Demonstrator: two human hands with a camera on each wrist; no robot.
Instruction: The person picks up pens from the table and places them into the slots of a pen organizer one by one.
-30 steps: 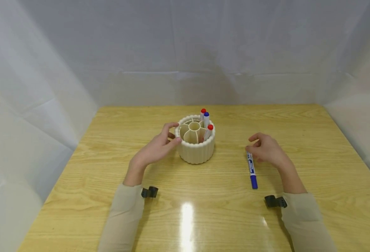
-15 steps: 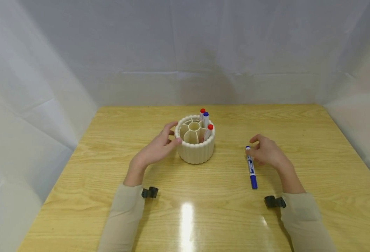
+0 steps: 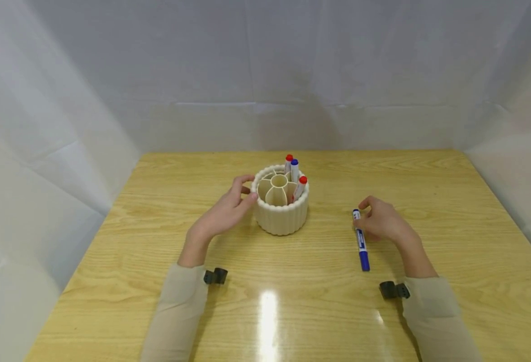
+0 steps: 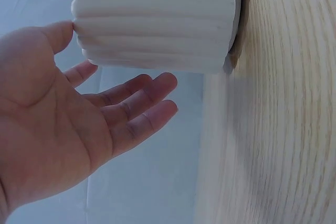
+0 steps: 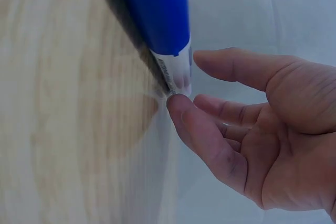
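Note:
A cream ribbed pen holder (image 3: 281, 218) stands mid-table, split into compartments. Three markers stand in its right side: two red-capped (image 3: 303, 179) and one blue-capped (image 3: 294, 163). My left hand (image 3: 242, 193) lies against the holder's left wall. In the left wrist view, this hand (image 4: 105, 103) is open, its thumb touching the ribbed wall (image 4: 157, 19) and its fingers straight. A blue marker (image 3: 361, 241) lies on the table to the right. My right hand (image 3: 369, 216) rests beside its far end. In the right wrist view, one fingertip (image 5: 178, 106) touches the marker's barrel (image 5: 176, 69), and the thumb stays apart.
The wooden table (image 3: 292, 301) is walled by white sheets at the back and on both sides. A small black camera clip sits on each sleeve near the wrist (image 3: 214, 275).
My right hand has drawn back towards the marker's far end and curled slightly, uncovering that end. The left hand has stayed on the holder, and the markers inside have shifted a little.

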